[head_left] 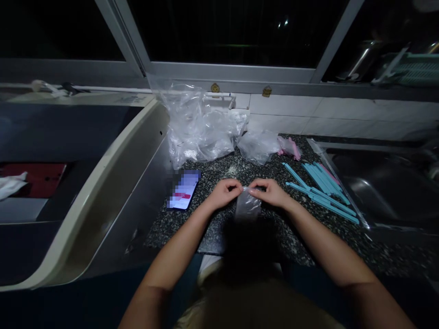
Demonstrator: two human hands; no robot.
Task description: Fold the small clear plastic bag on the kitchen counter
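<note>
Between my two hands hangs a small clear plastic bag (247, 208), pinched along its top edge. My left hand (225, 193) grips the bag's left corner between thumb and fingers. At the other corner, my right hand (269, 192) pinches it the same way. The lower end of the bag runs into a dark shadow, so what it holds, if anything, cannot be made out. Right of my right hand lie several light-blue plastic strips (324, 183), which look like bag sealing clips, with a pink one (329, 174) among them.
A lit phone (185, 189) rests on the speckled stone counter (216, 233) at left. Crumpled clear bags (202, 132) lie along the back, beside a bag with pink pieces (290, 147). A metal sink (377, 183) is at right, a large pale-edged appliance (113, 141) at left.
</note>
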